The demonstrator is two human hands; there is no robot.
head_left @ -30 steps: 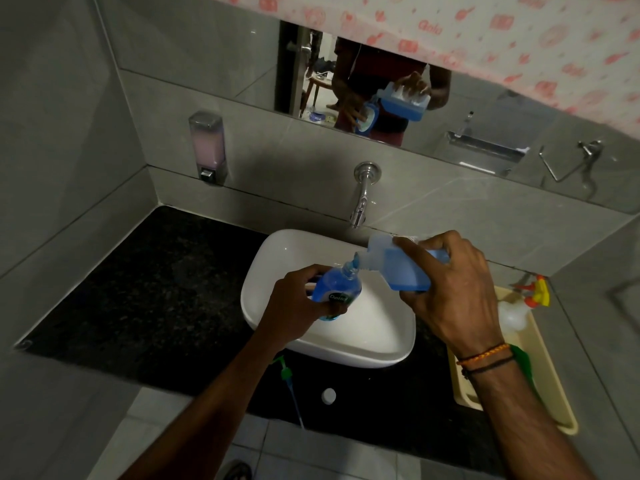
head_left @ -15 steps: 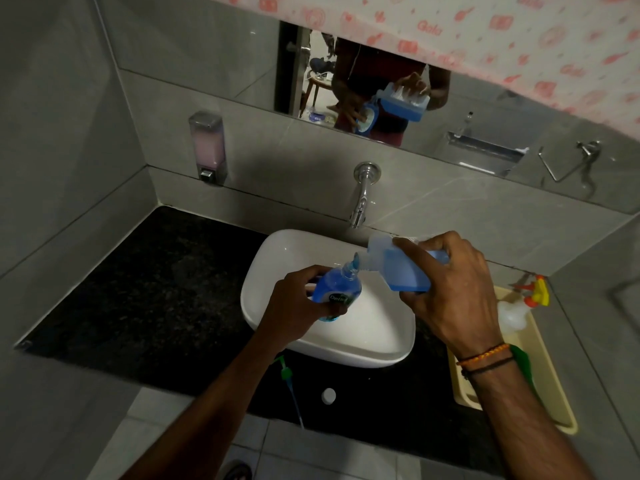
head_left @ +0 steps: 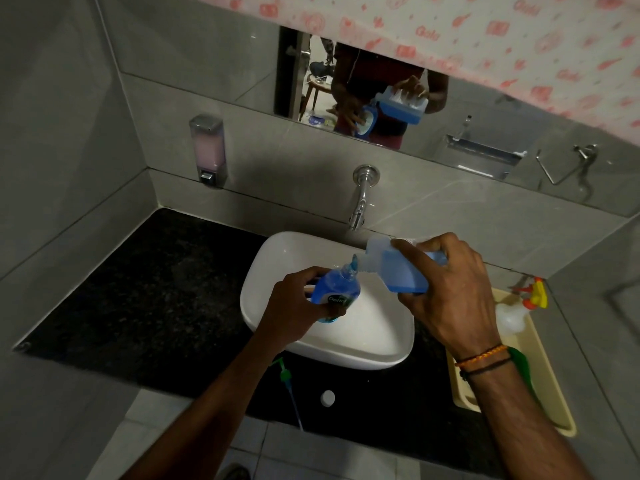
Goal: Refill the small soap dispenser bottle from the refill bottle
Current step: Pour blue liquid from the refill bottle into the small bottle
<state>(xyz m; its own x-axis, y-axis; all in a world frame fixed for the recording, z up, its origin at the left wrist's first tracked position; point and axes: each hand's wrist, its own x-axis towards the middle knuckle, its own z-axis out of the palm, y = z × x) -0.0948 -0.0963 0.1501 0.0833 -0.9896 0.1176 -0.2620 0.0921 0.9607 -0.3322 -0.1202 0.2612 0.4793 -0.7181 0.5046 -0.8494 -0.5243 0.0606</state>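
My left hand [head_left: 292,311] grips the small soap dispenser bottle [head_left: 337,292], a clear bottle holding blue liquid, tilted with its open neck up over the white sink basin [head_left: 270,258]. My right hand [head_left: 446,292] holds the refill bottle [head_left: 388,266], a translucent rectangular bottle with blue liquid, tipped left so its spout meets the small bottle's neck. A thin blue stream shows at the neck. The green pump head with its tube [head_left: 287,382] and a white cap [head_left: 327,398] lie on the black counter in front of the basin.
A chrome wall tap [head_left: 360,202] juts out above the basin. A wall soap dispenser [head_left: 206,150] hangs at left. A cream tray [head_left: 540,386] at right holds a spray bottle [head_left: 519,306] and a green item. The black counter [head_left: 138,299] extends left.
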